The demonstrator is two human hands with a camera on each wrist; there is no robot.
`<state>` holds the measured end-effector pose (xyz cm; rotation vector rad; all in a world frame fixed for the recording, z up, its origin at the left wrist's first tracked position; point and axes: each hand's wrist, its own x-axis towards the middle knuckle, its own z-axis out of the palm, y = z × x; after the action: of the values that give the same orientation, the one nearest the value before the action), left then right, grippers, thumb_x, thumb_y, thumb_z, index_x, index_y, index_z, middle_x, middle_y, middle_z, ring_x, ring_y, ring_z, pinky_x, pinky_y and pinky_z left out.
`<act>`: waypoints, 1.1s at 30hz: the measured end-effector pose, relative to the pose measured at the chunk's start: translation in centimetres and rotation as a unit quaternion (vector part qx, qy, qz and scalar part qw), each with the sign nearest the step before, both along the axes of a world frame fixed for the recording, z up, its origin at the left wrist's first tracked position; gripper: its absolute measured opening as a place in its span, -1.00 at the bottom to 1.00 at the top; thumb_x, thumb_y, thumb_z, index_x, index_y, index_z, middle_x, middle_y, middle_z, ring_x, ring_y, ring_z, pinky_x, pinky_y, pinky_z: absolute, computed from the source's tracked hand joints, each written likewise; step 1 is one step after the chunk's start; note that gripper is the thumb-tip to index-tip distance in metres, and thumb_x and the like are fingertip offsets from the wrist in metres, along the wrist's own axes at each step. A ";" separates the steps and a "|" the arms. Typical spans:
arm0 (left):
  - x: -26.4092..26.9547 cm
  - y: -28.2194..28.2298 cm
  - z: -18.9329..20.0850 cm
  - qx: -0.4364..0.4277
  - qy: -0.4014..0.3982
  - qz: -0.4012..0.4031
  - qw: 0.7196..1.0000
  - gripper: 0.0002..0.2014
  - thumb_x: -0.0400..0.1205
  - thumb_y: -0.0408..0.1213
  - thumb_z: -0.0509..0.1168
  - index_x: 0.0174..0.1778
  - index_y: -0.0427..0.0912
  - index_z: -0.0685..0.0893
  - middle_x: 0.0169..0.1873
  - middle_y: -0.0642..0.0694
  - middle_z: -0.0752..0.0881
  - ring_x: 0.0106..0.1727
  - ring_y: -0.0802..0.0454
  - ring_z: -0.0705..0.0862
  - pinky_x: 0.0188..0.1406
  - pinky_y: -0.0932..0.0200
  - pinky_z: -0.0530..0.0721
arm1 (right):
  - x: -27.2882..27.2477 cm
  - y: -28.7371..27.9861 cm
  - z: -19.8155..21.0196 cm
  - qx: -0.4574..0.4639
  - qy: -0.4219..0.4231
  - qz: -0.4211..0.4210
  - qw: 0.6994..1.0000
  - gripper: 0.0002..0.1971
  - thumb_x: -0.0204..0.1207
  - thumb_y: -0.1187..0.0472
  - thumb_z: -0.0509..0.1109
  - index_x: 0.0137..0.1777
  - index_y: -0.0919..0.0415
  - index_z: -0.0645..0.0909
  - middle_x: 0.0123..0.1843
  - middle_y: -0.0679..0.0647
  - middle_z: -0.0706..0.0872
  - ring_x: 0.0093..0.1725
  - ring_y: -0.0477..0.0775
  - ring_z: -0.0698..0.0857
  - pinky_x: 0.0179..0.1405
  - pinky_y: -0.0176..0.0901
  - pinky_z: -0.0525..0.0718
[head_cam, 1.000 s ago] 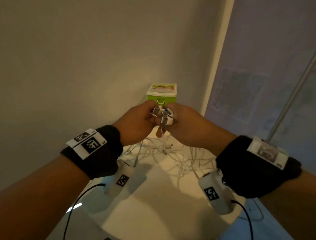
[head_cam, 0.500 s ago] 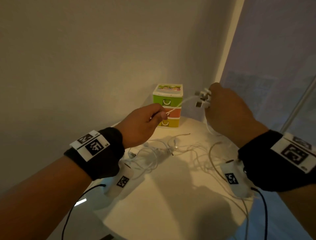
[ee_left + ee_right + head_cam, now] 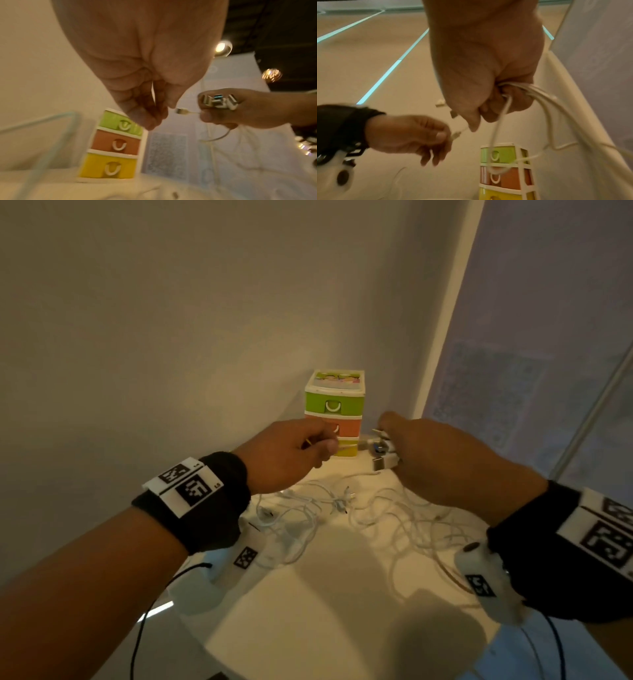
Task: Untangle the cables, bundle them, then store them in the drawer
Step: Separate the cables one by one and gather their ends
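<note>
A tangle of white cables (image 3: 342,506) lies on the round white table (image 3: 325,611). My right hand (image 3: 387,446) grips a bunch of cable ends, with several USB plugs (image 3: 382,455) (image 3: 219,101) sticking out of the fist and the cords (image 3: 527,89) trailing down. My left hand (image 3: 325,446) is close beside it and pinches one small connector (image 3: 455,135) between thumb and forefinger. A short stretch of cord joins that connector to the right fist. Behind both hands stands the small three-drawer unit (image 3: 334,402) (image 3: 116,146), green, orange and yellow, all drawers closed.
The drawer unit sits in the corner against a beige wall (image 3: 171,337). A pale panel with a slanted metal rail (image 3: 596,412) is at the right. The table's curved front edge (image 3: 219,655) is near my forearms.
My right hand, raised out to the right half a second ago, has come back down and left beside the left hand. The cord stretched between them is now short.
</note>
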<state>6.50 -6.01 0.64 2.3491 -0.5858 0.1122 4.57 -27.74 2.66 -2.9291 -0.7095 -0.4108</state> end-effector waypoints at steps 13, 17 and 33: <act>3.4 3.1 -2.3 0.315 0.101 0.077 0.941 -0.75 0.68 -0.06 0.22 0.19 0.09 0.73 0.25 0.04 0.69 0.25 0.01 0.61 0.30 0.15 0.51 | 1.3 -4.5 -2.7 -0.073 -0.082 -0.082 0.991 -0.89 0.55 0.23 0.29 0.02 0.24 0.51 0.05 0.18 0.54 -0.40 0.06 0.46 -0.44 0.00 0.60; 3.7 2.4 -3.3 0.381 0.077 0.067 0.919 -0.74 0.62 -0.02 0.30 0.21 0.10 0.71 0.26 0.00 0.68 0.24 -0.03 0.63 0.22 0.15 0.55 | 1.1 -3.5 -2.3 0.000 -0.038 -0.052 0.998 -0.90 0.62 0.08 0.26 -0.06 0.02 0.38 -0.16 -0.01 0.57 -0.31 0.06 0.60 -0.34 -0.01 0.64; 0.0 1.7 3.6 0.078 -0.054 0.003 0.996 -0.84 0.58 -0.05 0.41 0.01 0.02 0.70 -0.10 0.16 0.71 -0.09 0.23 0.65 -0.13 0.35 0.53 | -0.3 0.4 -0.2 0.202 0.000 -0.007 0.979 -0.72 0.56 -0.25 0.19 -0.27 -0.12 0.40 -0.37 -0.16 0.59 -0.39 -0.17 0.60 -0.49 -0.26 0.48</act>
<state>6.48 -4.36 4.25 2.5072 -0.6610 0.2039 4.26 -27.37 2.46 -2.5527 -0.5315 -0.4918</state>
